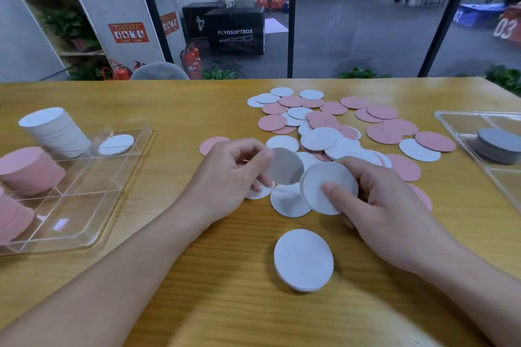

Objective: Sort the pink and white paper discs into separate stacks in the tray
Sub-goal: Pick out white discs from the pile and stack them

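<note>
A loose pile of pink and white paper discs [338, 127] covers the table's far middle. My left hand [234, 175] pinches one white disc [287, 167] above the table. My right hand [377, 200] holds a few stacked white discs [315, 186], thumb pressed on the top one. A small stack of white discs [304, 259] lies near me on the table. The clear divided tray [112, 194] at the left holds a tall white stack [56, 129], a tall pink stack [28, 169], more pink discs [11, 220] and one single white disc [116, 144].
A second clear tray [451, 124] at the right edge holds a stack of grey discs [497, 145]. The wooden table [197, 290] runs to a glass wall at the far side. A lone pink disc [210, 144] lies left of my left hand.
</note>
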A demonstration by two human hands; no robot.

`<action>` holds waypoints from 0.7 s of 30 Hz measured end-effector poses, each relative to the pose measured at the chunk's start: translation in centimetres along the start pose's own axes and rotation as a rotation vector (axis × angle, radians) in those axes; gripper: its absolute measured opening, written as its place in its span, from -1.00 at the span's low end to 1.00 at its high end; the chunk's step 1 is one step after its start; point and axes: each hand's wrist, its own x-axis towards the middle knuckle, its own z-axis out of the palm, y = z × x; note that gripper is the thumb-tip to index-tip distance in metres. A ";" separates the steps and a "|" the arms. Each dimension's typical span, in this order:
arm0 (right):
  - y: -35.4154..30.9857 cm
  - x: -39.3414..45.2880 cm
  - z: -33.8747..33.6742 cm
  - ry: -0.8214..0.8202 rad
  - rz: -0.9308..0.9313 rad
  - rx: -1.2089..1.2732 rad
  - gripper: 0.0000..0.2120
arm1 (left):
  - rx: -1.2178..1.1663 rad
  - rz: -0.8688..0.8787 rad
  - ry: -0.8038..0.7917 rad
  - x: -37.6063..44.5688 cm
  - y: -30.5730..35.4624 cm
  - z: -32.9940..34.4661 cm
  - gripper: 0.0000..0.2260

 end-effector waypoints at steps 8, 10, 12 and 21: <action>0.2 0.1 0.0 -0.007 0.031 0.017 -0.87 | -0.054 -0.015 -0.047 -0.4 0.0 0.3 -0.72; 0.2 0.1 0.0 -0.014 0.042 0.043 -0.89 | -0.123 -0.001 -0.058 -0.4 0.4 0.3 -0.70; 0.1 0.1 0.0 -0.019 0.053 0.056 -0.91 | -0.189 0.001 -0.073 -0.5 0.5 0.4 -0.72; 0.1 0.0 0.1 -0.059 0.006 0.032 -0.93 | -0.358 0.019 -0.327 -1.3 1.4 1.5 -0.69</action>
